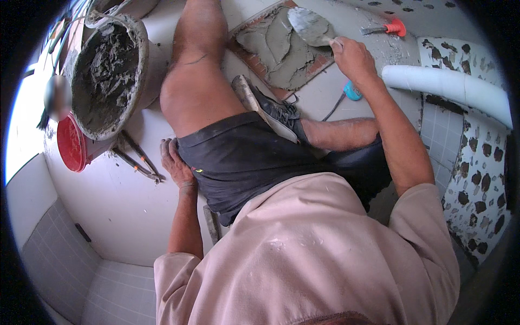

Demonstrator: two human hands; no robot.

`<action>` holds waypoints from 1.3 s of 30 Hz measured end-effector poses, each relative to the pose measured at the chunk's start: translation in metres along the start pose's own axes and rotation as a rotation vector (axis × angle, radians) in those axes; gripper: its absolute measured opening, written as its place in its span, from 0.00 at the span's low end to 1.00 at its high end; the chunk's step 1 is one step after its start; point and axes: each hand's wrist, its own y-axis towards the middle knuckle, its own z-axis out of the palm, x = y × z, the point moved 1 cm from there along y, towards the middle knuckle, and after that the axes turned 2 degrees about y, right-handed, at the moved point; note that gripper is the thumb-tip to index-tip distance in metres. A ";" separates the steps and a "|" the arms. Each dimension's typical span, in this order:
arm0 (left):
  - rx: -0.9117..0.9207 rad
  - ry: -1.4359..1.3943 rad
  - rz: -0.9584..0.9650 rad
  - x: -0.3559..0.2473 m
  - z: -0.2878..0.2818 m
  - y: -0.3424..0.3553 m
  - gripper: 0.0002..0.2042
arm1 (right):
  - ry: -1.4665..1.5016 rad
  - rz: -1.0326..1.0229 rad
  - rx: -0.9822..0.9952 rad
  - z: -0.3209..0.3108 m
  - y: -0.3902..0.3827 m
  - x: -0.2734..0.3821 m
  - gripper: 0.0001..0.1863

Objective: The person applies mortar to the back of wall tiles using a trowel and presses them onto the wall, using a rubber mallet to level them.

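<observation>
Head view: we recorded the right hand (352, 57) clenched around the handle of a trowel (310, 26), the handle itself hidden inside the fist, its grey blade resting on the mortar-covered board (281, 46) beyond the bent leg. The left hand (174, 161) lay on the pale floor beside the dark shorts (244, 157), fingers curled, and we could not tell whether it gripped anything. Also noted: a mortar-filled bucket (108, 70) cut off at the top edge, a red lid (70, 143) partly behind it, and an orange-handled tool (387, 27) well apart.
</observation>
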 end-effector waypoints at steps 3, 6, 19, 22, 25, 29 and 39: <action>-0.011 -0.034 0.006 0.001 0.000 0.002 0.22 | 0.427 -0.072 0.039 0.012 0.017 0.018 0.21; 0.002 -0.053 0.002 -0.003 -0.004 0.003 0.22 | 0.435 -0.050 0.247 0.017 0.024 0.035 0.22; 0.017 0.011 -0.004 -0.004 -0.005 0.002 0.22 | 0.777 0.141 0.617 0.004 -0.003 0.088 0.21; -0.007 -0.034 0.026 -0.006 -0.008 0.003 0.22 | 0.593 -0.004 0.593 0.015 0.013 0.082 0.19; -0.001 -0.030 0.018 -0.008 -0.008 0.003 0.22 | 0.234 -0.467 0.311 0.012 0.014 0.060 0.18; -0.003 -0.025 -0.004 -0.010 -0.008 0.004 0.22 | 0.165 -0.390 0.361 -0.007 -0.009 0.036 0.19; 0.008 -0.009 0.015 -0.006 -0.007 0.002 0.22 | 0.046 -0.269 0.496 -0.032 -0.058 0.004 0.17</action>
